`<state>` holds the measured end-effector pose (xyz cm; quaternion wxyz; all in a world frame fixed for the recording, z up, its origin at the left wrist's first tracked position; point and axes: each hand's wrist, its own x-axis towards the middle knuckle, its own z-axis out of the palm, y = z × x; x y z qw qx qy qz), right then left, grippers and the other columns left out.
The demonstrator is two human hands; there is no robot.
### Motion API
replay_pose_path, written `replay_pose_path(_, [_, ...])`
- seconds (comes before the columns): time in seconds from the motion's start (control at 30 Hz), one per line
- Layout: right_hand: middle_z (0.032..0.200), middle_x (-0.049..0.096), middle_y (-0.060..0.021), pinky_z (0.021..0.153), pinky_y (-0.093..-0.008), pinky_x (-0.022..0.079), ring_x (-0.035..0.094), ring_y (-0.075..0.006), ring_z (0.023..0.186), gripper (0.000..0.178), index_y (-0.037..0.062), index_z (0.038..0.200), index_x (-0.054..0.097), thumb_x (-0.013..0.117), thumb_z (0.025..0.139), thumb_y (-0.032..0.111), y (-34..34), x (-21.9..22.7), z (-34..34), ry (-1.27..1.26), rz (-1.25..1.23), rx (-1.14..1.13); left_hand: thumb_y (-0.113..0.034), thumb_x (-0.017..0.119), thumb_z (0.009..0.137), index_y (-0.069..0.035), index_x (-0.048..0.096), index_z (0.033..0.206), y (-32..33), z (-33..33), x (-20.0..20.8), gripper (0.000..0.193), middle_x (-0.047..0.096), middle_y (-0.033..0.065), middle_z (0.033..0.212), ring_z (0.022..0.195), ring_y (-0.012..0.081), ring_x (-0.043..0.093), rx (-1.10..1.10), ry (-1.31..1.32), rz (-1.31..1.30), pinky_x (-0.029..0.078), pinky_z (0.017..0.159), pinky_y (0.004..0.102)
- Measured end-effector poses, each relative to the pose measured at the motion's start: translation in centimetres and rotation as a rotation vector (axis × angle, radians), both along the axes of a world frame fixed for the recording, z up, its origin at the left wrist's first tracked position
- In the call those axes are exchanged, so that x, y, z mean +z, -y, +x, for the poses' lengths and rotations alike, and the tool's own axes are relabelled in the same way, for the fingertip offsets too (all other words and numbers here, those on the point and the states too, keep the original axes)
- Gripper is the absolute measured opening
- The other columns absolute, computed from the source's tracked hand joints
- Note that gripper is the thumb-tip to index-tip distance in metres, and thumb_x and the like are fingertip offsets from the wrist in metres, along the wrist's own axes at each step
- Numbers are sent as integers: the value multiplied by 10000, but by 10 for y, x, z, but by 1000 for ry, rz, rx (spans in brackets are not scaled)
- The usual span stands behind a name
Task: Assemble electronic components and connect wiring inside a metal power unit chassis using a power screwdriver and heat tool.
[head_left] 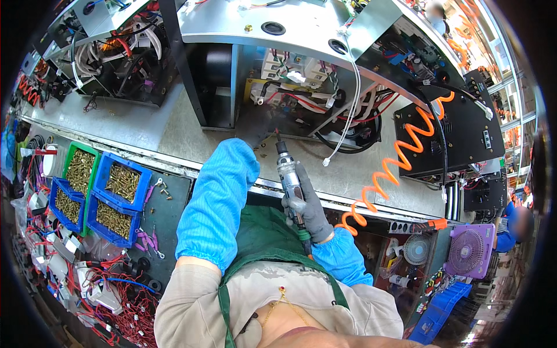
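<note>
My right hand [312,200], in a grey glove, is wrapped around a silver air screwdriver [288,173]. The tool's bit points away from me, toward the lower front of an open metal cabinet [223,87]. My left hand [262,137] reaches to the cabinet's lower edge, beyond the end of a blue sleeve cover [214,197]. Its fingers are dark and smeared, so their grip does not show. A few small brass screws [264,155] lie on the bench close to the bit. Inside the cabinet are white terminal blocks [296,71] and red, white and black cables.
Blue bins [142,200] and a green bin [68,159] of brass screws stand at left, above tangled red wires [125,304]. An orange coiled hose [386,174] hangs at right, near a black unit [464,139] and a purple fan [469,250]. Another person [513,223] is at far right.
</note>
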<state>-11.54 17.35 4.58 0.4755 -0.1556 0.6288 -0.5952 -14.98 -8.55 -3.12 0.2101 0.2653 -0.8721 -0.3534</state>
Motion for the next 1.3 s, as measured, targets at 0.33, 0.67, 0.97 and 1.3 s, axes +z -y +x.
replay_pose_path(0.33, [842, 551, -96, 465, -252, 491, 537, -125, 581, 930, 274, 1509, 153, 620, 707, 217, 5, -11, -7, -7, 9, -22, -150, 543, 857, -65, 629, 1124, -5, 6, 13, 293, 617, 196, 1109, 1036, 354, 579, -32, 49, -42, 454, 919, 429])
replay_pose_path(0.67, [844, 576, -101, 464, -240, 485, 570, -126, 597, 911, 230, 1493, 239, 680, 699, 156, 10, -43, 1, -216, -30, -122, -174, 528, 865, -45, 618, 1121, -2, 0, -1, 301, 620, 195, 1108, 1045, 351, 580, -12, 89, -61, 452, 913, 431])
replay_pose_path(0.97, [856, 499, -143, 433, -268, 472, 504, -196, 654, 900, 306, 1489, 135, 682, 777, 269, -2, -70, -11, 927, -745, -83, -152, 520, 851, -43, 629, 1103, -5, 1, 7, 295, 634, 185, 1081, 1031, 351, 587, -59, 83, -16, 457, 910, 429])
replay_pose_path(1.3, [891, 566, -127, 472, -323, 537, 604, -175, 593, 856, 285, 1502, 110, 602, 822, 118, 45, -23, 23, 260, -297, -144, -138, 553, 821, -61, 640, 1075, -1, 8, 9, 279, 616, 187, 1035, 1013, 355, 575, -38, 61, -112, 462, 898, 431])
